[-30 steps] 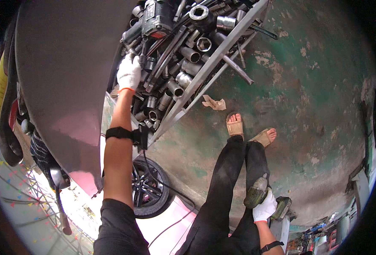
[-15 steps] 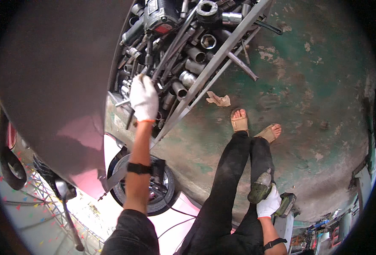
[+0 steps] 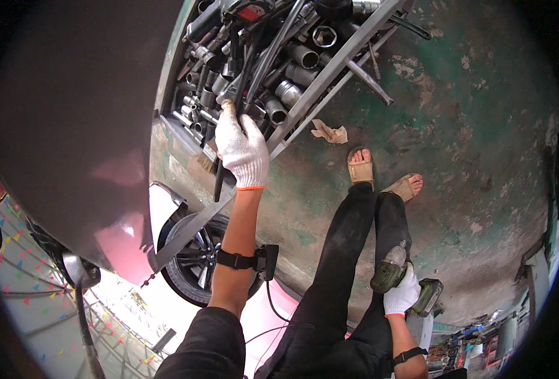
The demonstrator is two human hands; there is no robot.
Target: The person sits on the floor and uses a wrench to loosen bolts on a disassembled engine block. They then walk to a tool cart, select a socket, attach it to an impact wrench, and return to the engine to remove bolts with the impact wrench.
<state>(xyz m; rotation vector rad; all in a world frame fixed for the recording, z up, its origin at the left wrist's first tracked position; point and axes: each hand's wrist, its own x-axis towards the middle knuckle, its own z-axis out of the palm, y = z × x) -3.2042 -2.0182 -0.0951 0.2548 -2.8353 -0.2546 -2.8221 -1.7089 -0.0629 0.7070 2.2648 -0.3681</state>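
Observation:
My left hand (image 3: 243,148), in a white knit glove, is over the near end of a metal tray (image 3: 330,74) full of sockets. Its fingers are closed around a long dark bar (image 3: 219,183). One end juts out below the palm; the other runs up among the tools, where its tip cannot be told apart. Chrome and dark sockets (image 3: 304,57) lie beside the fingertips. My right hand (image 3: 404,292), gloved too, rests by my thigh, wrapped round the handle of a green cordless impact wrench (image 3: 390,270). The wrench's nose points away from me.
Left of the tray is a large dark panel (image 3: 71,114). A car wheel (image 3: 197,262) stands below the tray. A T-shaped bar's shaft (image 3: 371,83) sticks out of the tray's right side. Crumpled paper (image 3: 330,132) lies on the worn green floor near my feet.
My left hand has shifted right and turned slightly, with the dark bar moving along. The view has moved, so the tray sits higher. My right hand still holds the impact wrench.

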